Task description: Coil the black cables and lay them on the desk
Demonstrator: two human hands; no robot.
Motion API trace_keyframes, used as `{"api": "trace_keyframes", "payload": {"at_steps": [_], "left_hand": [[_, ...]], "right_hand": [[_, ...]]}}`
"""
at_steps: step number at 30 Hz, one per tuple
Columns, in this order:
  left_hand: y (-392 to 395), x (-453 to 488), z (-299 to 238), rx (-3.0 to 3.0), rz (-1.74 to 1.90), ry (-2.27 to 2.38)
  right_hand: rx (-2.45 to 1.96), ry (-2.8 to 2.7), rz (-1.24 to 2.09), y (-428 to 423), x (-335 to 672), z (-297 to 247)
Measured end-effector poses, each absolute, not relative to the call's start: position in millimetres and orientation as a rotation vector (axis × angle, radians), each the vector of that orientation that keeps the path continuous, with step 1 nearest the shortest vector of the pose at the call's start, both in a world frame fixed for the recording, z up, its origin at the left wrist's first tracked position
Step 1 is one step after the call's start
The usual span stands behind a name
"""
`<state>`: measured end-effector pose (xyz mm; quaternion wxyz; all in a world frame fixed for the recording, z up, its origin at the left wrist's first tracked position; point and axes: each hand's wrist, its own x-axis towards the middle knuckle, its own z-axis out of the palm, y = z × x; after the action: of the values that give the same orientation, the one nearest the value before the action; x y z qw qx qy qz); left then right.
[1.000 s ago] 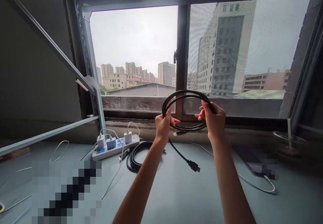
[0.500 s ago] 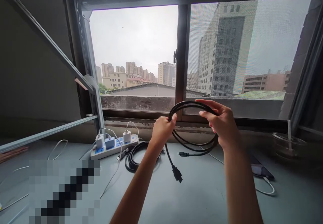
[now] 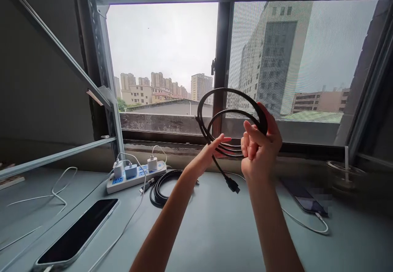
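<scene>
A black HDMI cable [image 3: 227, 89], looped into a loose coil, is held up before the window. My right hand [image 3: 260, 145] is closed around the coil's right side, with the thumb raised. My left hand [image 3: 206, 154] is at the coil's lower left, its fingers stretched out and pointing right. It overlaps the strands; whether it presses on them I cannot tell. One cable end hangs below the coil, and its plug [image 3: 232, 185] points down to the right. The other end is hidden. Behind my left forearm, a second coiled black cable [image 3: 157, 188] rests on the table.
A power strip [image 3: 135, 178] with several white chargers stands at the back left. One phone [image 3: 78, 233] lies front left, another phone [image 3: 305, 196] at right beside a lidded cup [image 3: 345, 176] with a straw. White charging cords cross the table [image 3: 215, 231]. A metal frame [image 3: 61, 156] borders the left.
The coil has been raised and its loops have spread apart. My left hand has released its pinch and straightened its fingers. My right hand has shifted left and closed around the strands.
</scene>
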<state>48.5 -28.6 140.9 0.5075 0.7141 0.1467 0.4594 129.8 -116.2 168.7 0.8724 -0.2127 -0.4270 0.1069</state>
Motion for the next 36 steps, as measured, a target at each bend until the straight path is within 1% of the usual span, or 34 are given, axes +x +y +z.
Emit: {"api": "trace_keyframes", "payload": {"at_steps": [1, 3, 5, 6, 7, 10, 12, 16, 25, 32, 34, 36], "left_hand": [[-27, 49, 143, 1.593, 1.185, 0.303], [-26, 48, 147, 1.367, 1.223, 0.235], [-26, 44, 151, 1.284, 1.341, 0.218], [-25, 42, 153, 1.301, 1.393, 0.224], [-24, 38, 154, 1.345, 1.446, 0.24], [-19, 25, 157, 1.578, 1.544, 0.36], [-15, 17, 159, 1.751, 1.516, 0.443], [-14, 6, 162, 1.913, 1.405, 0.492], [-30, 9, 167, 1.759, 1.234, 0.525], [-41, 5, 175, 1.633, 0.938, 0.434], [-39, 4, 175, 1.643, 0.97, 0.446], [-38, 5, 174, 1.654, 1.079, 0.452]], "right_hand": [[-0.417, -0.858, 0.283, -110, 132, 168], [-0.448, -0.798, 0.417, -97, 137, 165], [-0.597, -0.799, 0.509, -84, 143, 161], [-0.689, -0.82, 0.499, -80, 146, 159], [-0.779, -0.849, 0.441, -77, 149, 157], [-0.948, -0.987, 0.099, -75, 155, 151], [-0.96, -1.139, -0.044, -75, 157, 148], [-0.922, -1.322, -0.097, -73, 158, 145], [-0.926, -1.268, -0.247, -75, 160, 145], [-0.886, -1.264, -0.421, -77, 167, 146], [-0.857, -1.241, -0.48, -77, 166, 146], [-0.843, -1.189, -0.511, -77, 164, 146]]}}
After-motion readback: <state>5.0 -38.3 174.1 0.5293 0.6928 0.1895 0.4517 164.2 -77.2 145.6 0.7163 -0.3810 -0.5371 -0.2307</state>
